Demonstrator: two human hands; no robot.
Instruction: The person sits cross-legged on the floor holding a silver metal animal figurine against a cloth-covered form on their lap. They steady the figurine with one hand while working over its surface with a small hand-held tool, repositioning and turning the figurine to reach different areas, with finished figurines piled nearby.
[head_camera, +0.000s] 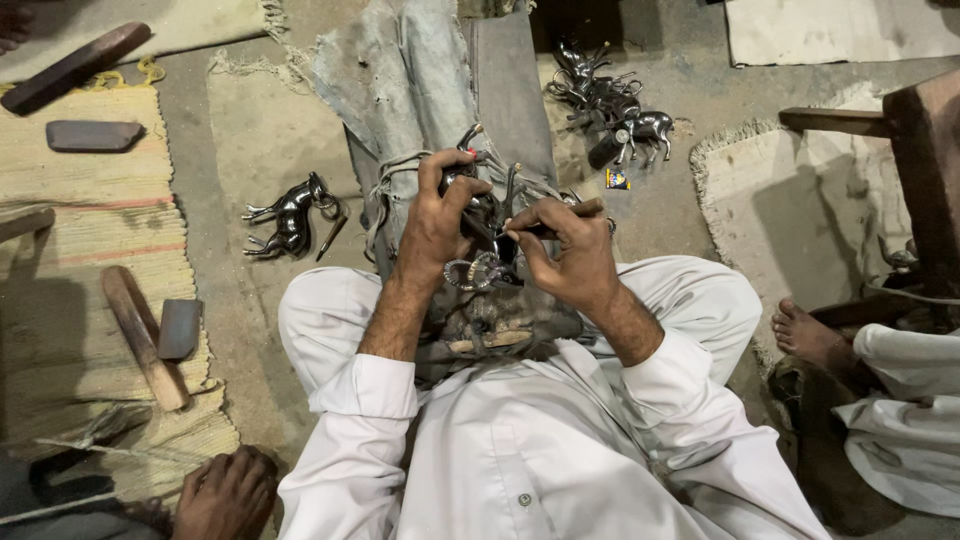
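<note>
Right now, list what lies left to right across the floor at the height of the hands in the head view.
Woven mat → lone dark metal deer figurine → left hand → metal figurine being worked → right hand → fringed rug → wooden post.

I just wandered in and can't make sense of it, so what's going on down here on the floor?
A person in white sits on the floor, working on a small dark metal animal figure. The left hand grips the figure over a grey cloth-wrapped block, while the right hand holds a thin wooden-handled tool against it. A finished figure lies to one side, and a pile of figures sits further off. Another person's foot and hand show at the edges.
</note>
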